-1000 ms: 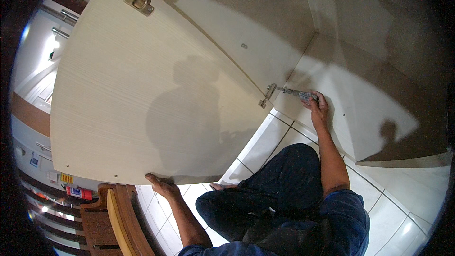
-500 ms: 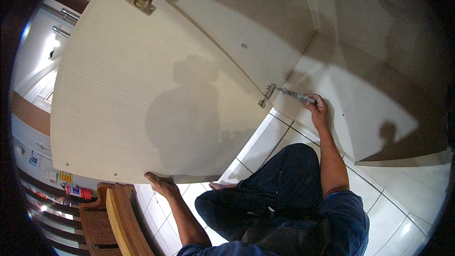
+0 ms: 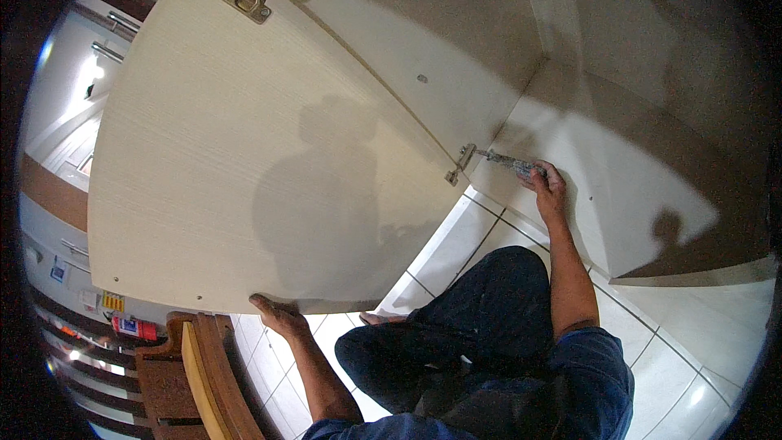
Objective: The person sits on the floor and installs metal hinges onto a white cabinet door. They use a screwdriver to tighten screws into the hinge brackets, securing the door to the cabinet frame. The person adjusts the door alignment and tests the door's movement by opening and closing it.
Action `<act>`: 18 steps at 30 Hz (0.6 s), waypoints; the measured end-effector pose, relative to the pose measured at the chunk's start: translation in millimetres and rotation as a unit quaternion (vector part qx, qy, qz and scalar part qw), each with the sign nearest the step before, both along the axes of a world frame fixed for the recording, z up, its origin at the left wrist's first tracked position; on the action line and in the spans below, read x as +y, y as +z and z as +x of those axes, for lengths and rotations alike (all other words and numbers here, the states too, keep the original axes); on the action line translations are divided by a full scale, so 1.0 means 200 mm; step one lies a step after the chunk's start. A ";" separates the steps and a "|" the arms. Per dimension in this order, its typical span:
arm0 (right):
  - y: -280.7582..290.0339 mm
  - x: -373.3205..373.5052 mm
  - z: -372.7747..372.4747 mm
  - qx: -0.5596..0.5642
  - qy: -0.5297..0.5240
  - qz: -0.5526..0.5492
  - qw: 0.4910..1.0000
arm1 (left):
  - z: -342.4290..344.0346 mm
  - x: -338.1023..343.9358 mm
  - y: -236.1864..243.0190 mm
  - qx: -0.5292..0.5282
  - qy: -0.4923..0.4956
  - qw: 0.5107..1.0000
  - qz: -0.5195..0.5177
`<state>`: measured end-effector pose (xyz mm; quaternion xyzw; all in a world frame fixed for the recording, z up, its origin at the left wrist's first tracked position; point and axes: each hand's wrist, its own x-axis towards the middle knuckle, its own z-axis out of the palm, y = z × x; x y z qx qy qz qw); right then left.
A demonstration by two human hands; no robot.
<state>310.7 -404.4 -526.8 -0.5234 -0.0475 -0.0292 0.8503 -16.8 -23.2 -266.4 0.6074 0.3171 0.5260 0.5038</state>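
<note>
A pale wood-grain door panel (image 3: 187, 147) fills the left and centre, swung out from a cabinet (image 3: 432, 49). A metal hinge (image 3: 248, 2) joins them near the top, and a smaller hinge (image 3: 460, 163) sits lower at the inner edge. My left hand (image 3: 281, 314) is closed on the panel's bottom edge, thumb and fingers partly hidden. My right hand (image 3: 547, 183) grips a grey, worn screwdriver (image 3: 513, 163), its tip at or very near the lower hinge.
My bent legs (image 3: 456, 334) are on white floor tiles (image 3: 668, 375). A wooden bench (image 3: 195, 367) stands at lower left. Behind the panel are a small red object (image 3: 134, 327) and wall-side shelving or rails. The cabinet's base board (image 3: 611, 147) extends to the right.
The panel and upper hinge have shifted very slightly to the right in the picture. Both hands keep their holds, with the screwdriver at the lower hinge throughout.
</note>
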 end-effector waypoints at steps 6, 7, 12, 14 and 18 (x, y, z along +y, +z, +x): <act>-0.01 0.00 0.01 0.001 -0.002 -0.019 1.000 | 0.02 -0.01 0.01 -0.020 -0.011 1.000 0.021; -0.01 0.00 0.01 -0.001 -0.002 -0.021 1.000 | 0.01 -0.01 0.01 -0.020 -0.006 1.000 0.020; -0.02 0.00 0.01 0.001 -0.008 -0.029 1.000 | 0.00 0.00 -0.01 -0.012 0.008 1.000 -0.011; -0.02 0.01 0.02 0.006 -0.010 -0.028 1.000 | 0.00 0.01 -0.01 -0.018 0.008 1.000 -0.015; 0.00 0.01 0.01 0.016 -0.001 -0.007 1.000 | -0.03 0.06 -0.03 -0.023 -0.013 1.000 -0.009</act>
